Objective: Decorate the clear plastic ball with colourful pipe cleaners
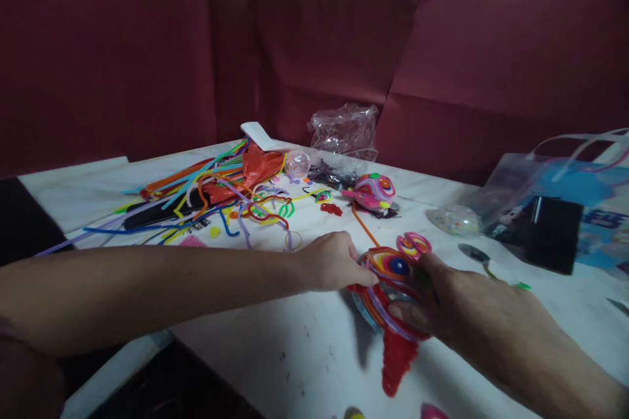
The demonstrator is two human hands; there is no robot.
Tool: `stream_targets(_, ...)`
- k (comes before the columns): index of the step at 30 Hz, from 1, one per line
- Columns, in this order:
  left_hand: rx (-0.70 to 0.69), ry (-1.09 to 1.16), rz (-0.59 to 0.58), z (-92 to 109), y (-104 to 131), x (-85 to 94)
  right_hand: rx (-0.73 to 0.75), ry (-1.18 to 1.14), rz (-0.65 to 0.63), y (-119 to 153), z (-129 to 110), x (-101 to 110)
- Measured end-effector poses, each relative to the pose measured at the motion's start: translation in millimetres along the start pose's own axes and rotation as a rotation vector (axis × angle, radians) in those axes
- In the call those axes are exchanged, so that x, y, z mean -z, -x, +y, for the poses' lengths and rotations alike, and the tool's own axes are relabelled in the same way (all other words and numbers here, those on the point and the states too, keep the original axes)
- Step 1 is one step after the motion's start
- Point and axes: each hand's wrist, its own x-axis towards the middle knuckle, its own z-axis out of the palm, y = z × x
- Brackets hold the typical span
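One craft toy [386, 262] was held over the white table [275, 340], left hand [337, 262] clasping its left edge, right hand [452, 294] grasping its right side. Step judged: pressing or adjusting it; next move likely needed steady bracing.

Pipe cleaners [196, 173] left of figure [386, 264]

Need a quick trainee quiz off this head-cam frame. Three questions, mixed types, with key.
1. What are the left hand and right hand both on?
A) clear ball
B) colourful craft piece
C) white card

2. True or false: the crumpled clear bag lies nearer the camera than both hands.

3. What colour is the pointed part below the right hand?

Key: 1 B; 2 False, it is farther back; 3 Red.
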Motion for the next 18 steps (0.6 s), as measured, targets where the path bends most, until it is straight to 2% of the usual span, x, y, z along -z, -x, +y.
stream_targets(1, -0.057, 0.015, -0.005, -3.8, -3.4, 1.0, 0.008, -0.011, 0.002, -0.7, -0.2, 0.0)
stream_targets(3, -0.125, 0.103, -0.086, -9.5, -9.6, 1.3, 0.013, -0.043, -0.006, -2.3, -0.1, 0.1)
stream_targets(7, -0.309, 0.424, -0.31, -15.0, -18.9, -3.3, 0.012, -0.102, -0.04, -5.0, 5.3, -3.2)
stream_targets(9, -0.354, 0.505, -0.38, -16.8, -22.3, -6.3, 0.032, -0.145, -0.033, -6.4, 11.2, -8.6)
stream_targets(15, -0.326, 0.544, -0.353, -19.4, -26.2, -11.7, 0.147, -0.401, 0.102, -11.0, 30.0, -27.6)
stream_targets(18, -0.342, 0.57, -0.318, -21.2, -27.2, -14.4, 0.176, -0.607, 0.092, -12.8, 35.3, -31.2)
